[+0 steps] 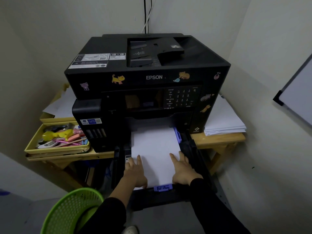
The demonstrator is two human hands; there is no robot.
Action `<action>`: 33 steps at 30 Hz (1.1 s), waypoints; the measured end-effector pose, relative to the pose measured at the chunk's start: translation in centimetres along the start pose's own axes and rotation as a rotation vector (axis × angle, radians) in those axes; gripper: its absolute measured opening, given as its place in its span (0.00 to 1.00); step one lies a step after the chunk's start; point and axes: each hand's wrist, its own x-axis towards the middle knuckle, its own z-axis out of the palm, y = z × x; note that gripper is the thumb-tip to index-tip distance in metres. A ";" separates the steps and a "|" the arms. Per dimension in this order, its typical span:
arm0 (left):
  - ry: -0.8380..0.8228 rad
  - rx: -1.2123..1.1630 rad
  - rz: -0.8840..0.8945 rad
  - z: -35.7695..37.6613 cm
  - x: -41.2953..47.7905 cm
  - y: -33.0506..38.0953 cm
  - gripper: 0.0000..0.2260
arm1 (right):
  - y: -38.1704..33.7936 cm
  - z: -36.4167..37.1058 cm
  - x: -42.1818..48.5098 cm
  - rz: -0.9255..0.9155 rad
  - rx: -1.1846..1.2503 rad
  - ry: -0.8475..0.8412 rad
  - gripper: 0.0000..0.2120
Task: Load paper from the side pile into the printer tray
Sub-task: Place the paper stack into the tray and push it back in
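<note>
Fingers [139, 159] on L hand [135, 172] & R hand [183, 171] lie straight and apart, pressed flat on paper [153, 146] already in the pulled-out tray [194, 154]. Risk: uneven push could skew the stack or ride it over the blue guide [163, 187] at front, so prob a jam. Nearby: side pile [222, 120] sits R of printer [148, 76] on worktop [219, 141]; green basket [70, 210] crowds floor by L arm.

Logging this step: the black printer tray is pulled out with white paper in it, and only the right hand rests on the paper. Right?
Not only the right: the head view shows the left hand and the right hand both resting, fingers straight, on the white paper in the pulled-out black printer tray.
</note>
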 end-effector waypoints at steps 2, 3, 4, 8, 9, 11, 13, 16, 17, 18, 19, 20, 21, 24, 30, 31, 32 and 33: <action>0.020 0.020 0.028 0.2 -0.2 0.3 0.52 | 0.1 0.0 -0.2 -0.028 0.062 0.005 0.48; 0.009 -0.002 0.054 0.3 -0.3 0.3 0.52 | 0.3 -0.1 -0.3 -0.051 0.085 -0.008 0.47; -0.023 -0.050 0.087 0.3 -0.4 0.4 0.51 | 0.5 -0.3 -0.4 -0.079 0.096 -0.040 0.46; -0.259 -0.093 0.216 0.6 -1.0 0.8 0.55 | 1.1 -0.2 -1.1 -0.153 0.003 -0.239 0.50; -0.286 -0.040 0.230 0.9 -1.2 0.8 0.57 | 1.2 0.1 -1.3 -0.162 -0.029 -0.267 0.53; -0.277 0.063 0.249 2.0 -1.7 1.1 0.62 | 1.3 0.7 -1.7 -0.182 -0.093 -0.301 0.60; -0.195 0.156 0.267 3.2 -2.3 1.5 0.64 | 1.3 1.5 -2.2 -0.197 -0.170 -0.304 0.68; -0.066 0.252 0.285 4.2 -2.8 2.0 0.62 | 1.1 2.6 -2.5 -0.228 -0.262 -0.216 0.69; -0.054 0.264 0.289 4.3 -2.9 2.1 0.60 | 1.0 2.9 -2.6 -0.238 -0.291 -0.181 0.66; -0.049 0.275 0.293 4.4 -3.0 2.1 0.56 | 1.0 3.1 -2.7 -0.250 -0.320 -0.153 0.62; -0.047 0.284 0.297 4.4 -3.2 2.1 0.53 | 0.9 3.3 -2.7 -0.261 -0.343 -0.135 0.59; -0.053 0.286 0.299 4.4 -3.2 2.2 0.51 | 1.0 3.4 -2.7 -0.267 -0.358 -0.129 0.56; -0.068 0.279 0.299 4.3 -3.2 2.2 0.50 | 1.0 3.5 -2.7 -0.270 -0.369 -0.131 0.55; -0.126 0.246 0.307 3.9 -3.1 2.3 0.48 | 1.1 3.5 -2.4 -0.275 -0.387 -0.147 0.51; -0.185 0.222 0.318 4.0 -2.4 2.0 0.47 | 0.9 4.1 -1.9 -0.273 -0.400 -0.159 0.48; -0.184 0.225 0.320 3.9 -2.1 1.8 0.46 | 0.8 4.1 -1.7 -0.274 -0.398 -0.155 0.48; -0.174 0.229 0.321 3.6 -1.8 1.7 0.45 | 0.6 4.0 -1.5 -0.275 -0.399 -0.146 0.48; -0.156 0.236 0.321 3.3 -1.5 1.5 0.44 | 0.3 3.8 -1.1 -0.275 -0.405 -0.132 0.48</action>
